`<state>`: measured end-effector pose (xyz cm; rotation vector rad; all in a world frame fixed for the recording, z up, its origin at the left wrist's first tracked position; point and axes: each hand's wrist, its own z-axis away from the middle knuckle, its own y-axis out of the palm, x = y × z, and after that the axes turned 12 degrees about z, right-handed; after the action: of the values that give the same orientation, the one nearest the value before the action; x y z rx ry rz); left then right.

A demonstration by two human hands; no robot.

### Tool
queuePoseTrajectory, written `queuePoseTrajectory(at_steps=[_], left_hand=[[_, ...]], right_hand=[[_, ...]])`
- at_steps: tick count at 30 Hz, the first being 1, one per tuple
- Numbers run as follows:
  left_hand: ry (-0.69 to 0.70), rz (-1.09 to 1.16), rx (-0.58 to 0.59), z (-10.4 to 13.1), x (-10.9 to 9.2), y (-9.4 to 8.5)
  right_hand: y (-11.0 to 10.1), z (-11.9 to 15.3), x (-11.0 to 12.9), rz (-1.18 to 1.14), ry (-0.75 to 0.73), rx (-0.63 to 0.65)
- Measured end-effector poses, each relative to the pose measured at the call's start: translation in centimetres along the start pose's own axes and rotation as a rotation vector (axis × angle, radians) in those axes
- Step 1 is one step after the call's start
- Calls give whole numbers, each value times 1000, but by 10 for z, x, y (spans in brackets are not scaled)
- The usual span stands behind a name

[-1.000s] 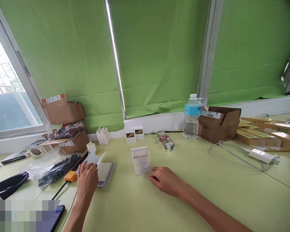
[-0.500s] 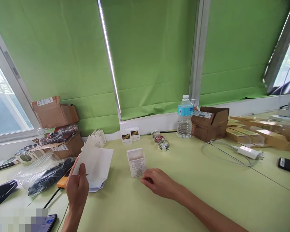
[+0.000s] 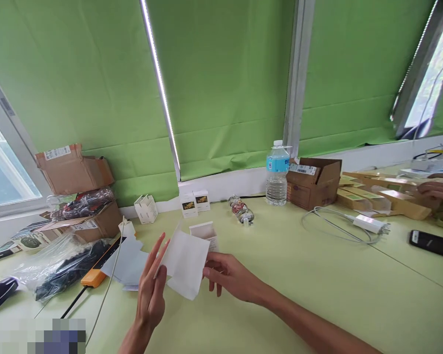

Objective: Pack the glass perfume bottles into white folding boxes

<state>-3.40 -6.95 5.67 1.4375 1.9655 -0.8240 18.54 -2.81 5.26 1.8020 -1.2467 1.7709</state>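
Note:
A creased white paper sheet (image 3: 186, 260) is held up between my two hands above the table. My left hand (image 3: 153, 287) grips its left edge between thumb and fingers. At the sheet's right edge, my right hand (image 3: 229, 275) has thumb and fingers bent round the side. Just behind the sheet stands a small white box (image 3: 205, 230) with its top open, partly hidden. More white sheets (image 3: 131, 263) lie on the table to the left. Two small white boxes with dark pictures (image 3: 195, 202) stand by the wall, and an open white carton (image 3: 146, 209) is left of them.
Water bottle (image 3: 276, 179), open brown box (image 3: 312, 184) and wrapped bracelet-like items (image 3: 240, 210) stand or lie at the back. A white charger (image 3: 369, 223), phone (image 3: 433, 243) and another person's hand (image 3: 441, 187) are right. Plastic bags (image 3: 70, 265) and cartons lie left.
My left hand has moved right with one sheet, away from the other sheets. My right hand has come to that sheet's right edge. A person's hand has appeared at the far right.

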Motion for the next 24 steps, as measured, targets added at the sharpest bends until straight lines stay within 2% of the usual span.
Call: queuePoseTrajectory(at_steps=[8,10,14,17,21,24], left_hand=[[58,-56,251,4,-3,5],[51,-67,255,5,-4,10],[-76,-16,137,3,-3,17],[-210,106,123,0,4,16],[-362,296,189,-3,16,13],[-438,374,303,-4,21,12]], right_hand=[[-1,-1,4,-103,-27,-53],[-1,-1,6,-118,-26,-65],[-2,0,8,-106,-38,-56],[-1,2,10,-52,-34,-35],[1,4,10,27,-24,-10],[0,4,8,77,-20,34]])
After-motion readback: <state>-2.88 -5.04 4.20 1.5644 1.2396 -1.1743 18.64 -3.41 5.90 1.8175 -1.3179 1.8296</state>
